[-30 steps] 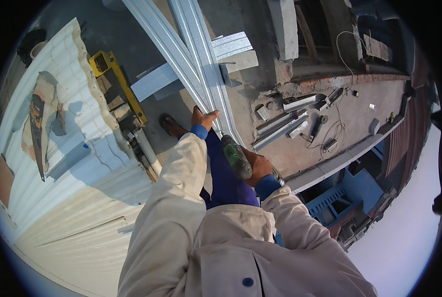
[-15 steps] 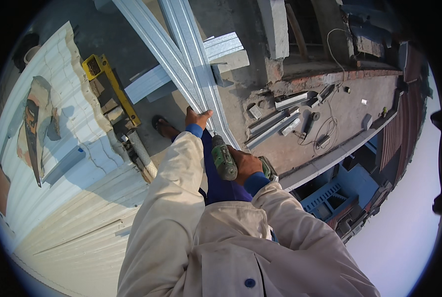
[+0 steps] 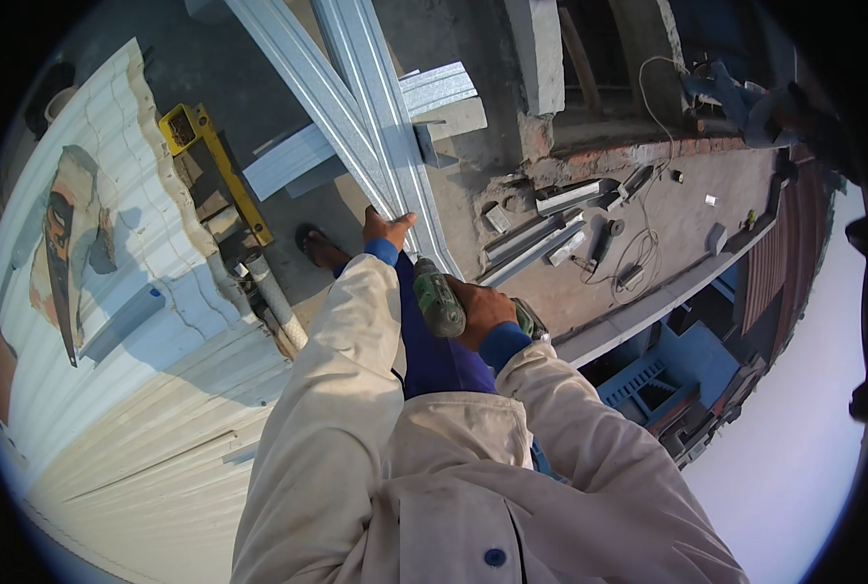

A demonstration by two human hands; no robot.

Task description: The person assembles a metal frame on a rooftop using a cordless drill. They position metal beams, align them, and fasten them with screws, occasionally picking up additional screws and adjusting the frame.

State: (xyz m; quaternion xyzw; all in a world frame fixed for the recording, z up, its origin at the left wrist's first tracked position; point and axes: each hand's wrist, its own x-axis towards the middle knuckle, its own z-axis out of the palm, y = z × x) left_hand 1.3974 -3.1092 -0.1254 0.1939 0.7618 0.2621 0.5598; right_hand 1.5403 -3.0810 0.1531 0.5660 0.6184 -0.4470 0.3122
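Two long galvanised steel channels (image 3: 383, 127) meet at their near ends in front of me, forming a narrow V. My left hand (image 3: 387, 230) is closed around the near end of the steel, its thumb lying across the top. In my right hand (image 3: 485, 313) is a green and black cordless drill (image 3: 438, 300), held by its handle. The drill's nose points at the steel close to my left hand. Whether its bit touches the metal is too small to tell. Another short steel channel (image 3: 293, 161) lies crosswise beneath the pair.
On the left, a hand saw (image 3: 60, 263) lies on pale corrugated sheets (image 3: 191, 321). A yellow spirit level (image 3: 230, 180) stands beside their edge. To the right are steel offcuts (image 3: 531, 248), an angle grinder (image 3: 604, 243) and a loose cable (image 3: 653, 248). Another person (image 3: 745, 102) is at the far right.
The drill has shifted slightly left in my right hand's grip on it. My left hand stays on the steel. At the far right, the other person has moved lower and further into view.
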